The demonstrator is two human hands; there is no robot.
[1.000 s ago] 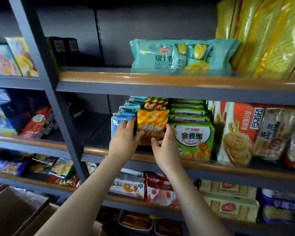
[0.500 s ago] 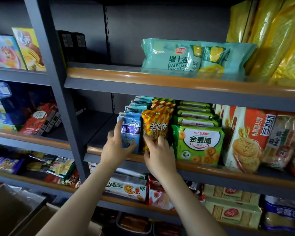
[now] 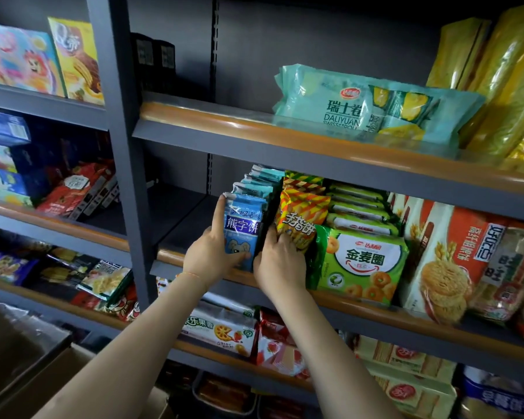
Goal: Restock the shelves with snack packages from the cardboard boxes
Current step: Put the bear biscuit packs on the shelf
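Observation:
Both my hands are at the middle shelf. My left hand grips the front blue bear-biscuit pack, index finger up its left edge and thumb across its lower front. My right hand holds the bottom of the orange striped finger-biscuit pack, which stands upright at the front of its row between the blue packs and the green ring-biscuit pack. More blue and orange packs line up behind the front ones.
Bare shelf space lies left of the blue packs up to the grey upright post. A teal Swiss-roll bag and yellow bags sit on the shelf above. Open cardboard boxes stand at the lower left.
The orange pack went from held in front of the row to standing in the row. My left hand moved onto the blue pack; my right hand slid to the orange pack's base.

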